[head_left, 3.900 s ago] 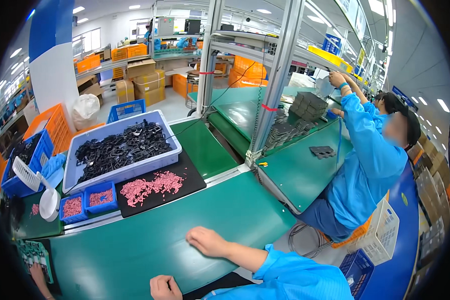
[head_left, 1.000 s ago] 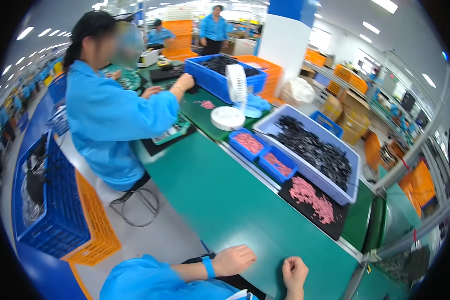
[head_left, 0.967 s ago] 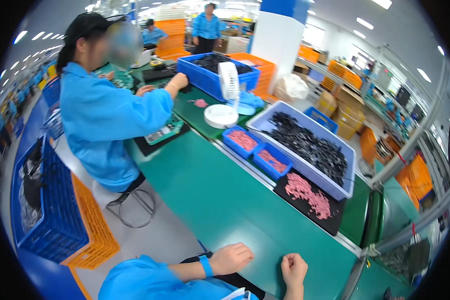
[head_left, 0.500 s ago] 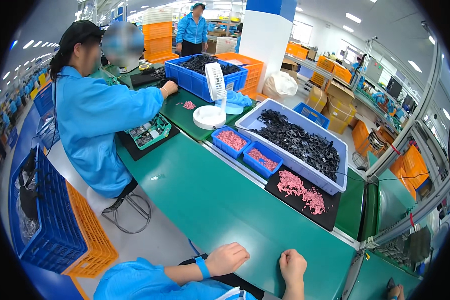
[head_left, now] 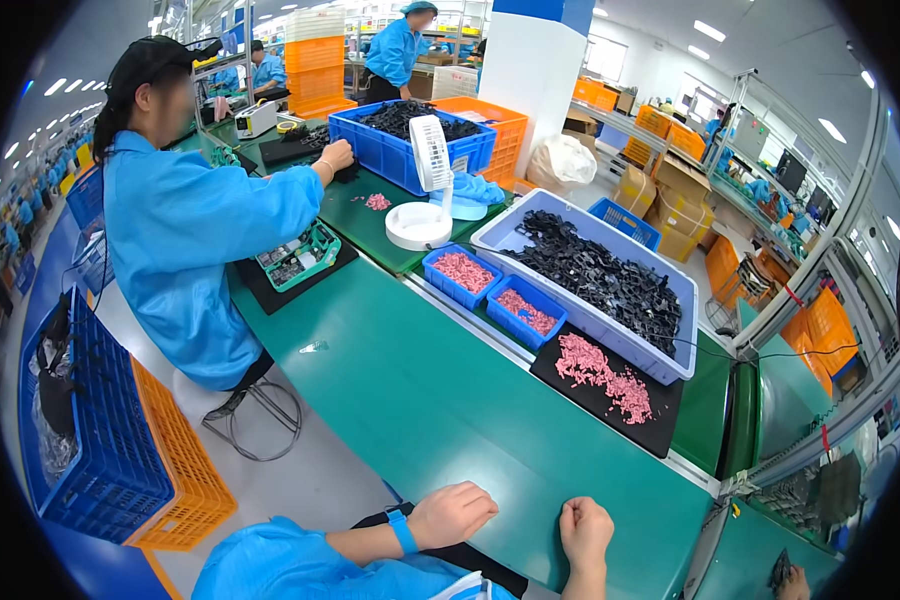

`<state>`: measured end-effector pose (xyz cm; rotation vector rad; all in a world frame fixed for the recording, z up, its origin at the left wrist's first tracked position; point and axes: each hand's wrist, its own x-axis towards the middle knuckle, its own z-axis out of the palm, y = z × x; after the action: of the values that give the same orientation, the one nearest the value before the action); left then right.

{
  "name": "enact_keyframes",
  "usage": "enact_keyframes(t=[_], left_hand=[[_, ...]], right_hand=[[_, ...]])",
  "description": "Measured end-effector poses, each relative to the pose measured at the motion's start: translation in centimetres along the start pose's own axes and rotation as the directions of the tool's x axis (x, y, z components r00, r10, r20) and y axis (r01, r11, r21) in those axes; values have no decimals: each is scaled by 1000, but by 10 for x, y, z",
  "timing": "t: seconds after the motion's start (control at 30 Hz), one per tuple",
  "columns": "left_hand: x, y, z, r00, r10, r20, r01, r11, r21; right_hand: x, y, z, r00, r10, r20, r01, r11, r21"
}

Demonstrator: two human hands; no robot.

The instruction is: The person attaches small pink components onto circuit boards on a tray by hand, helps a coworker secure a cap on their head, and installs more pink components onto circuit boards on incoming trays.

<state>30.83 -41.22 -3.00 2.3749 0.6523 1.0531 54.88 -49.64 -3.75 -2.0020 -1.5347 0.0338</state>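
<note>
My left hand (head_left: 454, 515), with a blue band at the wrist, rests at the near edge of the green work table (head_left: 410, 390). Its fingers are curled together, and nothing shows in them. A short way to its right, my right hand (head_left: 586, 532) lies on the table top in a loose fist, also with nothing visible in it. Farther off, small pink parts (head_left: 630, 395) are heaped on a black mat (head_left: 660, 432). Behind the mat are two blue bins (head_left: 525, 335) of pink parts and a large pale-blue tub (head_left: 685, 345) of black plastic parts.
A white fan (head_left: 418, 227) stands behind the bins. At left, a seated co-worker (head_left: 205, 225) in blue reaches toward a blue crate (head_left: 400, 165) of black parts, beside a green tray (head_left: 300, 262) of parts. Blue and orange crates (head_left: 185, 470) stand on the floor. Another person's hand (head_left: 795, 582) shows at lower right.
My hands have stayed in place. The co-worker's head and body have shifted slightly left. The person at the back has bent forward, toward the right. At lower right, the other hand now touches a dark part.
</note>
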Motion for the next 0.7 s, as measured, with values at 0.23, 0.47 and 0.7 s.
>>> enact_keyframes(t=[0.23,0.47,0.7], left_hand=[[0,1,-1,1000,9,-1,-9,1000,-3],[-1,-1,-1,1000,-6,12,6,1000,8],[-3,0,-1,1000,6,-17,-6,1000,0]], right_hand=[[-1,3,3,999,-48,-19,48,999,-18],[1,-1,1,1000,-20,17,20,1000,-24],[-2,-4,-3,999,-31,20,31,999,-9]])
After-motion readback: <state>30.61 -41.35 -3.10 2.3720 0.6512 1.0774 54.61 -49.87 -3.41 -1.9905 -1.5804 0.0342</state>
